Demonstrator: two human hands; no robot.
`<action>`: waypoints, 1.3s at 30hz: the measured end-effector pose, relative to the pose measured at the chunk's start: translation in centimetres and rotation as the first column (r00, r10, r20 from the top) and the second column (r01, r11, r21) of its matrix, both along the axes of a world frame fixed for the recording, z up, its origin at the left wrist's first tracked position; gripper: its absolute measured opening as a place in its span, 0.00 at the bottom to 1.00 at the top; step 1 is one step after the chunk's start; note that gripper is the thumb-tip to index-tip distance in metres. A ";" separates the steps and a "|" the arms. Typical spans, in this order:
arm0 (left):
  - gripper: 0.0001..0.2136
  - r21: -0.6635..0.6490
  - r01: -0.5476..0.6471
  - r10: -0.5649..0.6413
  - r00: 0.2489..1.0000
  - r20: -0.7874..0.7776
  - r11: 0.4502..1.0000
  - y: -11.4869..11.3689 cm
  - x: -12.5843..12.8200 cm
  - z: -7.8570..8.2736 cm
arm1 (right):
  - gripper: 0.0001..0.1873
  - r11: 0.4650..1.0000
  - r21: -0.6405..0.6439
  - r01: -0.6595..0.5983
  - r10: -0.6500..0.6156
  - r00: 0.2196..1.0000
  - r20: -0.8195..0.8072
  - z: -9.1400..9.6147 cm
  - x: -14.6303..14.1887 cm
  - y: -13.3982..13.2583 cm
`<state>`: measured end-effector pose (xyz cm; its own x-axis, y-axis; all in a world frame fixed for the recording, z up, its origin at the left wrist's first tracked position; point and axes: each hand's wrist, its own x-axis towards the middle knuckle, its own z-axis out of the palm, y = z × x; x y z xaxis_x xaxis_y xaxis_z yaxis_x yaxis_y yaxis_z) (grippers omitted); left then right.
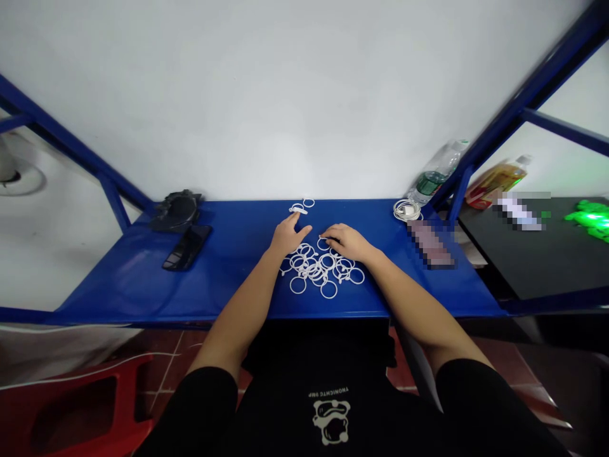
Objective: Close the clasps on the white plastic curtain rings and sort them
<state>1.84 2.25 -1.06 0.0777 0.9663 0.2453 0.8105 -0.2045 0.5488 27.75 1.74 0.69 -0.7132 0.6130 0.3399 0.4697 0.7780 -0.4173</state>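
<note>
Two bare hands work over a scatter of thin white plastic-looking rings with small tabs [314, 271] on a glossy blue tabletop [242, 254] against a pale wall. The main cluster lies between the forearms, on the wearer's side of both hands, its rings overlapping in a loose heap. Round in outline, they offer no long axis; only the tabs give direction, and those point every which way. The left hand [287, 235] reaches farther toward the wall, thumb spread wide of the fingers, a fingertip touching a white ring with a sideways-lying tab [298, 211]; just beyond, to its right, lies another thin white ring [309, 206]. The right hand [351, 242] bends over the heap's far edge, fingers curled narrow at a single white ring [318, 244]; whether it is pinched or merely touched cannot be told. Of the two, the left is nearer the far pair, while both border the heap.
</note>
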 end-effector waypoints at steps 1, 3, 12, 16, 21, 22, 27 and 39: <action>0.31 -0.006 0.026 -0.026 1.000 -0.006 1.000 -0.1 0.1 -0.1 | 0.15 1.000 0.006 -0.015 0.015 1.000 0.014 0.0 0.0 0.0; 0.32 -0.012 0.056 -0.056 0.998 -0.026 0.998 -0.3 0.4 -0.2 | 0.15 0.999 0.014 -0.034 0.033 0.999 0.033 -0.1 0.1 0.2; 0.14 0.050 -0.109 0.112 0.992 -0.064 0.993 -0.5 0.3 0.2 | 0.15 0.999 0.022 -0.027 0.026 0.998 0.056 -0.4 0.2 0.4; 0.11 0.058 -0.042 0.038 0.998 0.058 0.997 -0.7 0.3 0.5 | 0.15 1.000 0.025 0.001 -0.002 0.999 0.050 -0.5 0.3 0.6; 0.11 0.109 0.176 -0.184 0.980 0.069 0.978 -1.7 1.1 1.0 | 0.16 0.998 0.041 0.050 -0.051 0.999 0.018 -0.4 0.3 0.6; 0.10 0.112 0.220 -0.226 0.973 0.048 0.969 -1.9 1.3 1.0 | 0.16 0.997 0.046 0.058 -0.058 0.998 0.007 -0.3 0.3 0.5; 0.09 0.082 0.319 -0.319 0.948 -0.014 0.944 -2.6 2.1 1.0 | 0.21 0.997 0.048 0.060 -0.057 0.996 -0.064 0.3 0.1 0.1; 0.13 0.008 0.270 -0.266 0.951 -0.156 0.963 -2.6 2.0 0.3 | 0.14 1.000 0.021 0.021 -0.023 0.998 0.060 -0.7 0.5 0.8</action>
